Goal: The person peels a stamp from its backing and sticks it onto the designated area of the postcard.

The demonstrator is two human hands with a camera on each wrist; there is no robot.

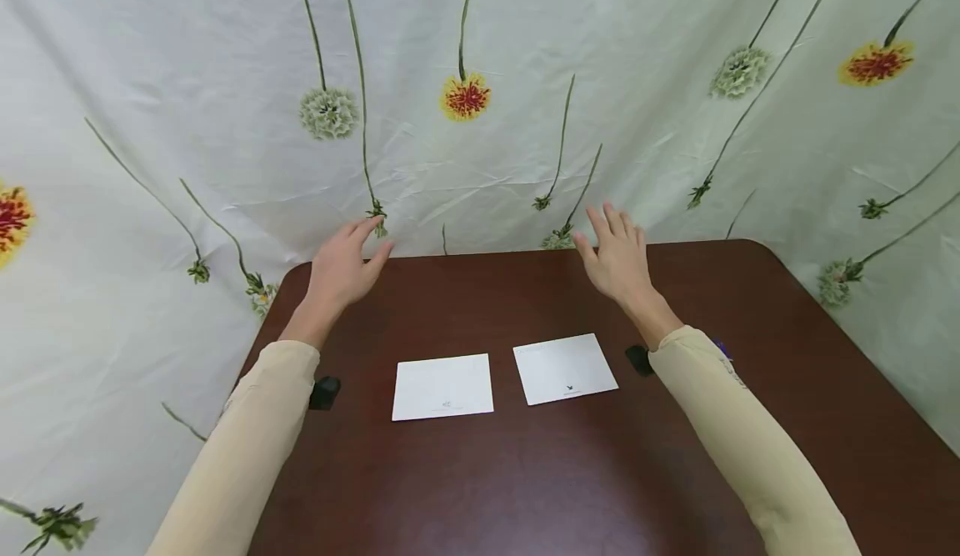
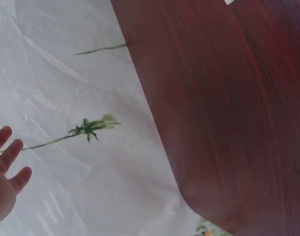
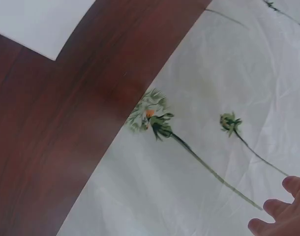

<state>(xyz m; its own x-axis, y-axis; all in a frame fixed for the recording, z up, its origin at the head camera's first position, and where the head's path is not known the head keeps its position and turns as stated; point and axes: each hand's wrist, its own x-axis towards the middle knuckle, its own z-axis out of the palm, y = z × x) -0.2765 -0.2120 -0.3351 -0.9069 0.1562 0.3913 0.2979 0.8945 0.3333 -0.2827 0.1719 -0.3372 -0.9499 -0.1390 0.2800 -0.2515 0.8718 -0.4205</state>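
Note:
Two white cards or envelopes lie flat on the dark wooden table; I cannot tell which kind they are. The left white card [image 1: 442, 385] and the slightly turned right white card [image 1: 566, 368] each bear a small dark mark near the lower edge. My left hand [image 1: 343, 266] is raised over the table's far left part, fingers extended, holding nothing. Over the far edge to the right, my right hand [image 1: 617, 254] is raised with its fingers spread, also holding nothing. In the right wrist view a corner of a white card [image 3: 46, 24] shows at top left.
The brown table [image 1: 480, 489] has rounded far corners. Behind it hangs a white curtain [image 1: 247, 56] printed with flowers. A dark wrist device [image 1: 325, 393] sits by the left sleeve, another dark device [image 1: 639, 360] by the right.

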